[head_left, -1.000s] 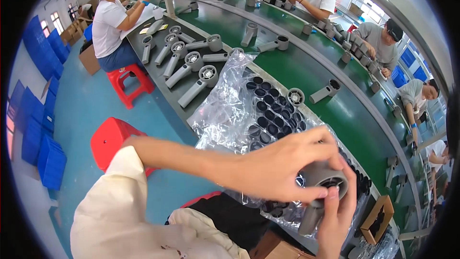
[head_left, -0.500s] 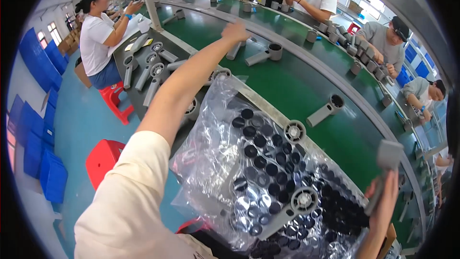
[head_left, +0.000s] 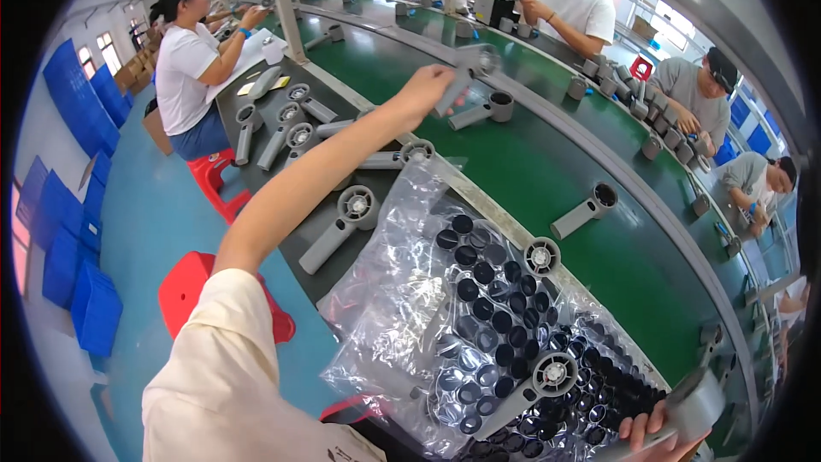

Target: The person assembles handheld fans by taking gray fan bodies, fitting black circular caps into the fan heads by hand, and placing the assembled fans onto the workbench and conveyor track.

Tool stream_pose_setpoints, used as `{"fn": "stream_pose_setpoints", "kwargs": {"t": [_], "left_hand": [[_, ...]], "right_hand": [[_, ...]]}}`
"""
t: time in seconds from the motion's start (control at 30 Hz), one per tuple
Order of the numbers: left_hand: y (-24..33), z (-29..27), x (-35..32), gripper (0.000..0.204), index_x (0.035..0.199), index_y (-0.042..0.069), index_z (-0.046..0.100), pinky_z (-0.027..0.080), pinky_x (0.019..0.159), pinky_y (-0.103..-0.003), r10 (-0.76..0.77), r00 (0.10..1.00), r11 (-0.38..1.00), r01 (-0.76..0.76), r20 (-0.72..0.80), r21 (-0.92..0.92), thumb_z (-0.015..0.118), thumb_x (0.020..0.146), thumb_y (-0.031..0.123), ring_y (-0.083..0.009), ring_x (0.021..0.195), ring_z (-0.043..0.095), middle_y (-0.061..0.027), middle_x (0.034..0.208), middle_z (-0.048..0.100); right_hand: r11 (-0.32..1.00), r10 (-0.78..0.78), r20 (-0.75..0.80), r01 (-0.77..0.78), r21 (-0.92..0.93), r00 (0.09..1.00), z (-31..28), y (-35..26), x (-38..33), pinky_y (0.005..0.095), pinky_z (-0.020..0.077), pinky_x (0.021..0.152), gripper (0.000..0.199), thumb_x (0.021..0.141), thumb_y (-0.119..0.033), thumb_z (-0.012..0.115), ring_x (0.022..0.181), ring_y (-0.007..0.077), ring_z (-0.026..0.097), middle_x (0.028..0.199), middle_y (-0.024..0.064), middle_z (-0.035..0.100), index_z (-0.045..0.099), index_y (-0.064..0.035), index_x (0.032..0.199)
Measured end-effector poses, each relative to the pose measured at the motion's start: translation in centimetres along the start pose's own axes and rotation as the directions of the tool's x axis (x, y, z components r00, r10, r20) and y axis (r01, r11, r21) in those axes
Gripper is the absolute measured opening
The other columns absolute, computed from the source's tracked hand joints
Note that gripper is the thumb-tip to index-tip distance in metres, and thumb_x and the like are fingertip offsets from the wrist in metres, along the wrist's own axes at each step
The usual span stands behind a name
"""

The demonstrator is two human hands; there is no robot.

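Stretched over the green conveyor belt [head_left: 547, 150], my left hand [head_left: 430, 88] is closed on a grey hair dryer housing [head_left: 466, 73], smeared by motion. At the lower right, my right hand [head_left: 652, 429] grips another grey hair dryer housing [head_left: 697, 402] with a wide round head. Between my arms spreads a clear plastic bag [head_left: 389, 291] with many round black caps [head_left: 483, 272] on and in it. A housing with a spoked round opening [head_left: 552, 375] rests on the caps. One more round head [head_left: 541, 255] sits by the belt's edge.
Several grey housings [head_left: 342, 227] lie on the dark bench at the left. More stand on the belt, such as one [head_left: 586, 210] at mid-right. A red stool [head_left: 190, 291] is at my left. Co-workers [head_left: 190, 68] sit along the line, and a metal post [head_left: 285, 4] rises beyond my left arm.
My left hand has lifted a hair dryer housing off the belt. My right hand has moved down with its housing, which has tipped over. The view has shifted slightly.
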State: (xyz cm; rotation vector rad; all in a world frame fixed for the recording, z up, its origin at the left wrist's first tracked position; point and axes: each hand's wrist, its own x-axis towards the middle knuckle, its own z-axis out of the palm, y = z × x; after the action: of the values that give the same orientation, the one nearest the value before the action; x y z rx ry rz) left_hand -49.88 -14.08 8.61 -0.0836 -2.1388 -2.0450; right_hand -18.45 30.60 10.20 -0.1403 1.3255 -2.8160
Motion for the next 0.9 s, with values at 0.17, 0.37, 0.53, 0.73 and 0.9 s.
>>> {"fn": "stream_pose_setpoints", "kwargs": {"t": [0.17,0.37,0.53,0.73,0.9], "left_hand": [[7.4,1.5,-14.9,0.034,0.124,-0.003,0.042,0.049,0.061,-0.026,0.074,0.973,0.984,-0.037,0.217,-0.172,0.036,0.096,0.017,-0.0145,0.079,0.060,-0.0136,0.103,0.062],[10.3,4.1,-25.0,0.036,0.125,0.000,0.041,0.049,0.060,-0.028,-0.079,0.932,0.888,0.227,0.353,-0.400,0.037,0.094,0.019,-0.0190,0.078,0.061,-0.0181,0.104,0.061],[7.7,8.3,-29.9,0.038,0.123,0.003,0.038,0.042,0.053,-0.026,-0.165,0.937,0.732,0.326,0.309,-0.598,0.040,0.095,0.028,-0.0144,0.061,0.049,-0.0128,0.093,0.051],[8.2,16.4,-34.3,0.047,0.126,0.002,0.031,0.042,0.056,-0.025,-0.191,0.915,0.735,0.372,0.354,-0.567,0.057,0.086,0.003,-0.0110,0.064,0.050,-0.0101,0.092,0.053],[7.8,17.5,-35.4,0.046,0.126,0.002,0.029,0.041,0.056,-0.025,-0.121,0.918,0.747,0.334,0.377,-0.574,0.054,0.087,0.002,-0.0118,0.065,0.050,-0.0120,0.094,0.052]], "right_hand": [[0.974,0.032,0.172,-0.070,0.218,0.985,3.4,2.8,-2.1,0.0368,0.0418,0.051,0.070,0.089,-0.052,0.051,0.052,0.0229,0.049,0.095,0.0190,0.052,0.026,-0.0131,0.142],[1.000,0.031,0.090,-0.030,-0.003,0.996,5.7,2.6,-3.7,0.0299,0.0446,0.037,0.063,0.090,-0.051,0.049,0.041,0.0219,0.051,0.091,0.0216,0.052,0.026,-0.0087,0.132],[0.993,-0.035,0.229,0.061,-0.105,0.973,4.4,3.5,-3.3,0.0332,0.0463,0.038,0.067,0.091,-0.041,0.051,0.049,0.0259,0.057,0.117,0.0300,0.040,0.015,-0.0159,0.142],[0.996,0.025,-0.108,-0.016,0.084,0.994,7.6,3.5,-5.3,0.0331,0.0495,0.045,0.074,0.084,-0.044,0.062,0.054,0.0284,0.059,0.114,0.0223,0.053,0.025,-0.0072,0.137],[0.999,0.014,-0.138,-0.009,0.038,0.990,6.7,3.5,-6.2,0.0325,0.0492,0.044,0.073,0.081,-0.039,0.069,0.053,0.0262,0.059,0.109,0.0220,0.055,0.032,-0.0043,0.134]]}}
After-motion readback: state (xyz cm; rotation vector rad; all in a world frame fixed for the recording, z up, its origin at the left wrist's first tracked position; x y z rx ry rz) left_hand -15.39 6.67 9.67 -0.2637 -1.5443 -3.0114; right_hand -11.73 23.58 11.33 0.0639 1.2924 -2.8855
